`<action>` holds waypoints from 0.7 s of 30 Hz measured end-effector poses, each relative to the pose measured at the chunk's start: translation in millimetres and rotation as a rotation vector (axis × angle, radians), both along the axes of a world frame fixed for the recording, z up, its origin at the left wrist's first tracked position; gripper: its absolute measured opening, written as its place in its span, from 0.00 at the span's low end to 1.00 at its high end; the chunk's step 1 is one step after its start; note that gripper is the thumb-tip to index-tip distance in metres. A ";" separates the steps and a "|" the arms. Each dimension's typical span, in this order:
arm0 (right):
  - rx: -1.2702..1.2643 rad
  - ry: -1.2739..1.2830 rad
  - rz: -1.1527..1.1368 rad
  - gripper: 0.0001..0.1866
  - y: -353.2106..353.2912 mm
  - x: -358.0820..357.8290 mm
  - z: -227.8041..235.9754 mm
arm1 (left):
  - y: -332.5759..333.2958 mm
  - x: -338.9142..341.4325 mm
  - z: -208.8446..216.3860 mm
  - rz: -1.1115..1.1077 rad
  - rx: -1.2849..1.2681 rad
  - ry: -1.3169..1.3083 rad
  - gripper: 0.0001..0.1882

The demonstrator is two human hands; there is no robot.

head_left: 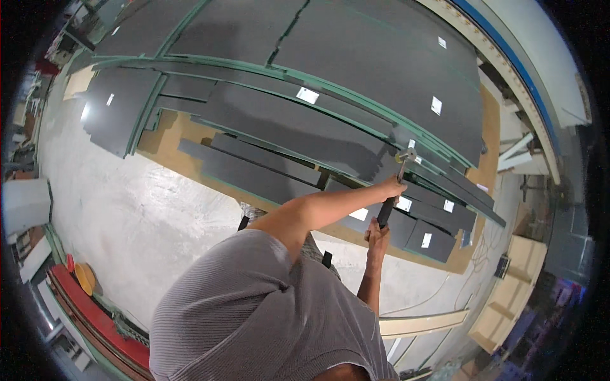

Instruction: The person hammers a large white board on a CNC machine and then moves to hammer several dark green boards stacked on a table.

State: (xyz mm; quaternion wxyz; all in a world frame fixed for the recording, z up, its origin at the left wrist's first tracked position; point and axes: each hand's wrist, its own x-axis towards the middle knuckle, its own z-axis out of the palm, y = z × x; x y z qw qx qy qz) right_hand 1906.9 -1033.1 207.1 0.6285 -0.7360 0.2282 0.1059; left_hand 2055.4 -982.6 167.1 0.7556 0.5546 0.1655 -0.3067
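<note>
A hammer (385, 213) with a thick black grip, a thin metal shaft and a small rounded grey-and-yellowish head is held over the dark panels. My left hand (393, 188) reaches across from the left, its fingers closed round the shaft just below the head. Lower down, my right hand (377, 233) is closed round the end of the black grip. The hammer's head lies over the green-edged rim of a long dark grey panel (279, 117); whether it touches cannot be told. Narrower dark strips (254, 171) with white labels lie beneath and beside my hands.
Large dark panels (375, 51) with green edges lie stacked at the far side on a brown board (166, 141). A beige machine rail with a blue stripe (508, 51) curves along the right. Wooden trays (508, 289) stand at lower right, and a red beam (101, 317) at lower left.
</note>
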 end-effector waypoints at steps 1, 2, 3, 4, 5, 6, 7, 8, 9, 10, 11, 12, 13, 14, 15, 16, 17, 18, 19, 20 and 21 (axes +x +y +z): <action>0.052 -0.006 -0.008 0.13 3.3 4.5 -5.9 | 3.3 4.6 -6.6 0.039 -0.027 0.096 0.15; 0.057 -0.008 0.011 0.13 8.7 6.2 -11.9 | 11.4 6.3 -15.4 0.058 -0.023 0.093 0.15; 0.022 0.017 0.053 0.13 15.4 8.4 -12.2 | 20.6 6.8 -16.6 0.028 -0.012 0.075 0.16; -0.013 0.041 0.094 0.12 21.9 10.2 -11.9 | 28.6 7.4 -16.7 -0.001 0.000 0.056 0.16; -0.048 0.073 0.084 0.11 30.5 6.7 -11.8 | 38.4 -0.2 -18.5 0.054 -0.013 0.024 0.18; -0.049 0.069 0.082 0.11 36.2 6.0 -12.7 | 49.3 -5.1 -12.3 0.052 -0.014 0.020 0.18; -0.063 0.072 0.124 0.11 43.8 2.1 -12.4 | 66.6 -12.6 -5.8 0.065 -0.042 0.024 0.18; -0.077 0.076 0.167 0.11 51.4 -1.2 -12.0 | 83.7 -18.3 -0.5 0.077 -0.069 0.029 0.19; -0.015 0.020 0.206 0.13 63.3 -4.3 -12.1 | 102.6 -22.4 -1.1 0.085 -0.059 0.023 0.19; -0.011 0.016 0.214 0.13 74.5 -4.5 -9.4 | 118.3 -25.3 -4.7 0.201 -0.016 0.003 0.18; -0.042 0.021 0.268 0.13 86.5 -3.8 -7.2 | 134.3 -28.1 -8.2 0.318 0.028 -0.016 0.18; -0.075 0.025 0.318 0.14 97.1 -0.8 -5.6 | 150.9 -29.5 -6.6 0.321 0.029 -0.020 0.18; -0.110 0.027 0.371 0.14 106.9 3.3 -3.5 | 168.9 -30.2 -4.3 0.352 0.017 0.003 0.18; -0.110 0.023 0.379 0.14 117.1 8.2 -1.5 | 185.1 -31.5 -1.6 0.382 0.004 0.027 0.18; -0.158 0.030 0.444 0.14 128.8 12.7 0.9 | 199.0 -33.2 -4.7 0.392 0.005 0.022 0.18; -0.206 0.037 0.508 0.14 139.5 15.1 3.0 | 213.0 -35.3 -7.8 0.424 -0.035 0.054 0.18; -0.115 0.071 0.490 0.16 148.2 14.6 -4.2 | 226.5 -37.7 -10.7 0.456 -0.074 0.086 0.18; -0.114 0.063 0.497 0.16 159.7 13.8 -2.5 | 238.3 -40.3 -11.8 0.463 -0.073 0.078 0.18; -0.187 0.059 0.521 0.16 172.8 10.9 -1.4 | 248.6 -45.0 -12.8 0.481 -0.079 0.079 0.18; -0.259 0.054 0.543 0.16 185.5 9.0 -0.1 | 261.2 -48.8 -13.9 0.497 -0.084 0.081 0.18; -0.260 0.055 0.539 0.16 196.1 7.6 5.5 | 273.3 -54.3 -15.4 0.493 -0.084 0.082 0.18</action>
